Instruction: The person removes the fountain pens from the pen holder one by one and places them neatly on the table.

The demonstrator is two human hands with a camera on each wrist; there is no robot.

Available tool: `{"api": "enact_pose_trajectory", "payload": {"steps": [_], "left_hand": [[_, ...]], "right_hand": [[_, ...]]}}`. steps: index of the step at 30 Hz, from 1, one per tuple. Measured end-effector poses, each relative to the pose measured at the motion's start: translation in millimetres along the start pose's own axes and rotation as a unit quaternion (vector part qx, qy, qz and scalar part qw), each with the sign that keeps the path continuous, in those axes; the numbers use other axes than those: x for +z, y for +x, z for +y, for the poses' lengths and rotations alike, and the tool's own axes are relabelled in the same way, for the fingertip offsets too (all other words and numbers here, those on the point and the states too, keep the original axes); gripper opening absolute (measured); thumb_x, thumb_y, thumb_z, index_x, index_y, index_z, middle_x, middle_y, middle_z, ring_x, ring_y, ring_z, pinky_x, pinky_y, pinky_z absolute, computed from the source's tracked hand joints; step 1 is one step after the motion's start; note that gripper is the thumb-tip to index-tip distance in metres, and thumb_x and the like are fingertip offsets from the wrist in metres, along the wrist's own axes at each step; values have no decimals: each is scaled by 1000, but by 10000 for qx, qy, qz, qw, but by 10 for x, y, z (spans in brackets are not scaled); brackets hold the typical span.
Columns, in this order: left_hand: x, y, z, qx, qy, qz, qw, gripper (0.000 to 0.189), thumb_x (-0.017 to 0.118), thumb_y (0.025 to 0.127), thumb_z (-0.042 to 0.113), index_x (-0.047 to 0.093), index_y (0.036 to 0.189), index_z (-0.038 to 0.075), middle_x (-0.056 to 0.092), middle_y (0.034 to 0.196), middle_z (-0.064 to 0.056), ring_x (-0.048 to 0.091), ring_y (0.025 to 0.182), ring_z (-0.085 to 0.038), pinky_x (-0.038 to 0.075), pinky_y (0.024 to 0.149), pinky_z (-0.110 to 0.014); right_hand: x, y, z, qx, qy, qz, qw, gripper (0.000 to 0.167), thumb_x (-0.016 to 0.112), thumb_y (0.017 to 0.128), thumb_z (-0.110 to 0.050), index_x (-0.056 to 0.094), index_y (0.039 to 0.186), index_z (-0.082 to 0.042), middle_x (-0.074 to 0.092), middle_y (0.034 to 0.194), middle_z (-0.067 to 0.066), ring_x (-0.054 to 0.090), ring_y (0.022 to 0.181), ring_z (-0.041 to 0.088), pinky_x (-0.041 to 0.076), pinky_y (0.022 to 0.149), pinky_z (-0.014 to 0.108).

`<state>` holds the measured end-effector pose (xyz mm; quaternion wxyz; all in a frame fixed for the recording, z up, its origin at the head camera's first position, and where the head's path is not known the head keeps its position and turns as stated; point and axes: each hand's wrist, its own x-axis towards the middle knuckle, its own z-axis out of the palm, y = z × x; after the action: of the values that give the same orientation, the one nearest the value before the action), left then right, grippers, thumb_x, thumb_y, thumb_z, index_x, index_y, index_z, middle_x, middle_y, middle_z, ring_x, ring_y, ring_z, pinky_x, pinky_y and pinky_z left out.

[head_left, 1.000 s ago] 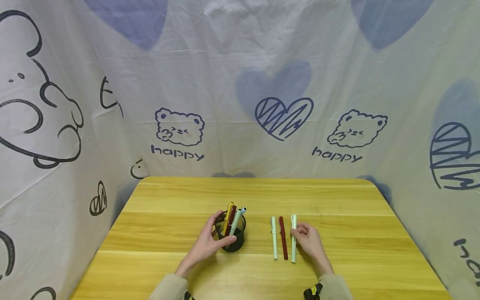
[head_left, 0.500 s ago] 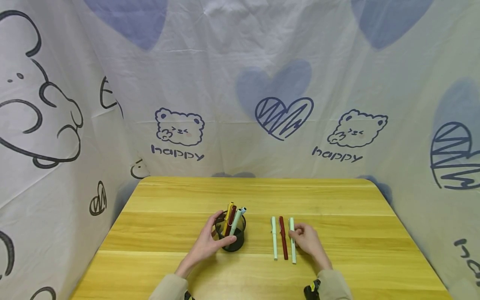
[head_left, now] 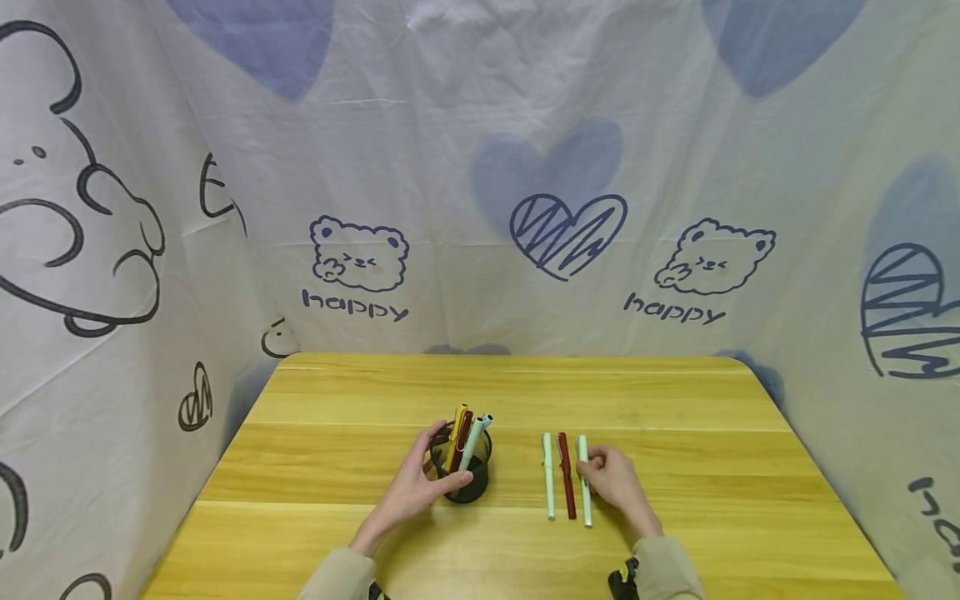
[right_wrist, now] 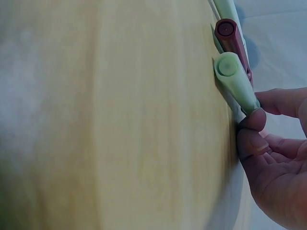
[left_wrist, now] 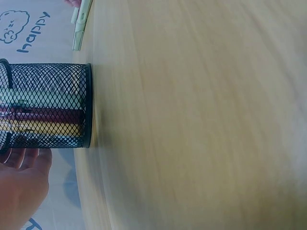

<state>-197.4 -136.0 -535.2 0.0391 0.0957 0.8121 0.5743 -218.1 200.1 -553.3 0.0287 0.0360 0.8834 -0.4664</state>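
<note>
My left hand (head_left: 420, 479) holds a black mesh pen holder (head_left: 471, 490), thumb at its near side and fingers round its left. Yellow, dark red, pale green and light blue pens stand slanted in the holder. On the table to the right, a pale green pen (head_left: 549, 483), a dark red pen (head_left: 567, 492) and a second pale green pen (head_left: 587, 510) lie side by side. With thumb and fingers my right hand (head_left: 611, 477) pinches that second, rightmost pen along its upper half. The right wrist view shows its round end (right_wrist: 228, 66) facing the camera.
All of this rests on a wooden table (head_left: 360, 392) with rounded far corners. Behind it and along both sides hangs a pale printed cloth (head_left: 450, 192) with hearts and bears.
My right hand has shifted slightly left with the rightmost pale green pen, bringing it closer to the dark red one. The left hand and the pen holder have stayed in place.
</note>
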Motion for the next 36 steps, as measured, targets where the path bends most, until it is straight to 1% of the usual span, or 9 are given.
{"api": "enact_pose_trajectory", "payload": {"steps": [3,9,13,20,31,36], "left_hand": [[4,-5,9,-64,-16,12,10000,91,84,82,35,32,156,27,35,161,-11,33,150,-35,31,121,-61],[7,-10,18,-33,18,33,10000,91,84,82,36,32,156,26,36,160,-11,34,149,-35,31,121,-61],[6,-11,22,-37,4,28,10000,91,84,82,36,32,156,26,37,160,-11,34,149,-35,31,121,-61],[6,-6,19,-29,27,27,10000,93,84,82,36,31,157,20,37,159,-11,34,149,-35,31,121,-61],[4,-8,18,-26,38,20,10000,91,83,82,36,32,156,26,36,160,-11,33,149,-36,31,121,-62],[5,-6,3,55,65,1,10000,91,82,84,36,30,157,24,36,160,-14,34,149,-38,33,119,-63]], "right_hand": [[0,8,2,-22,-66,4,10000,31,65,92,-8,62,115,12,62,81,10,53,65,13,42,51,21],[1,23,18,-29,-194,23,9998,33,66,92,-9,62,117,12,61,83,10,52,67,14,41,53,21],[7,32,33,-7,-184,13,9998,33,65,93,-10,62,118,12,60,81,9,51,65,14,41,52,21],[10,27,25,40,-129,54,9999,33,64,94,-10,62,119,11,60,80,8,53,60,12,41,50,21],[18,28,39,37,-184,76,9998,33,64,95,-10,61,120,11,58,79,7,56,60,13,43,49,22],[17,24,37,46,-168,69,9998,32,63,95,-9,61,120,11,58,79,7,56,60,13,43,49,21]]}}
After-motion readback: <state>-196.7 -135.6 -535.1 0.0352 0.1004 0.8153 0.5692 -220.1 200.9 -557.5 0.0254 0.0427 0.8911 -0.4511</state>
